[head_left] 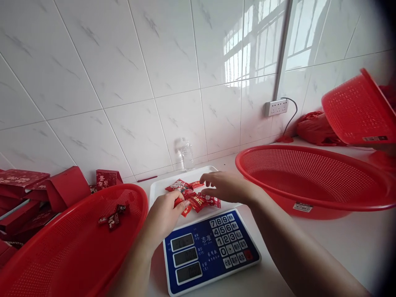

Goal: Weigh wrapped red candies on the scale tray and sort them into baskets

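Several red wrapped candies [198,201] lie in a loose pile on the white tray [161,187] of a blue-faced digital scale [212,251]. At the pile's left side my left hand [165,216] has thumb and forefinger pressed together on a red wrapped candy [177,201]. My right hand [224,186] hovers over the right part of the pile, palm down, with its fingers apart and curved; nothing shows in it.
Left, a red basket [74,247] holds a few dark red candies [113,221], with red boxes [68,185] behind. Right, another red basket [309,177] stands near a tilted one [355,111]. A clear bottle [187,154] stands by the wall socket-side tiles.
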Demonstrator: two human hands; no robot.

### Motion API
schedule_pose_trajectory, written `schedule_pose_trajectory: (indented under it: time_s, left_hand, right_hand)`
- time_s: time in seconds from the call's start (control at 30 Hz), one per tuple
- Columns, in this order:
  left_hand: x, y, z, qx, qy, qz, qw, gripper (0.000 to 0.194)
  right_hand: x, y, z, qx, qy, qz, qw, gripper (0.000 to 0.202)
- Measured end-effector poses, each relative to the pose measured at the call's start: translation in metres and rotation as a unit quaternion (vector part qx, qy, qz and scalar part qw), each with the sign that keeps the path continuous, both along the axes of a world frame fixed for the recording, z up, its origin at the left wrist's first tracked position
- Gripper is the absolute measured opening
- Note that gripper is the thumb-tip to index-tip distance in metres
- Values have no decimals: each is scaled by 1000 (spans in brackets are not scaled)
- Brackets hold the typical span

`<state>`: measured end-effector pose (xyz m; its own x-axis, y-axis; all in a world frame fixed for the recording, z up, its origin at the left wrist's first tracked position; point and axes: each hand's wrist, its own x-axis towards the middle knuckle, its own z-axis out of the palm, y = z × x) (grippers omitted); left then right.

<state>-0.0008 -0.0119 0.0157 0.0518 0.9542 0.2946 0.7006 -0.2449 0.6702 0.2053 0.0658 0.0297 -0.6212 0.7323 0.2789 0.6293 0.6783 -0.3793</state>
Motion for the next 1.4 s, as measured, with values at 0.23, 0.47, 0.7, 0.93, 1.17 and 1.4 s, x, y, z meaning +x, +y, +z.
schedule_pose_trajectory:
  time_s: [0.23,0.47,0.7,0.93,1.17,1.4]
  left_hand:
    - [-3,13,-17,27,53,35,998,22]
    - [-4,10,-16,-18,106,12,994,33]
    - [-5,13,-17,-62,135,15,989,46]
    - [-5,12,-19,-33,175,8,984,57]
    - [2,11,-17,-111,216,-46,969,67]
    - [1,11,-14,-87,206,-76,972,45]
  right_hand:
    - [-18,-7,-8,-25,-58,94,994,18]
    - [-19,4,-13,2,-3,71,997,31]
    - [-20,10,-9,25,57,-57,996,34]
    - [-19,8,-13,-8,-11,-13,1000,36]
    - [-5,9,-9,-63,-108,-15,992,48]
    - [-12,17,-17,-43,-103,-93,989,30]
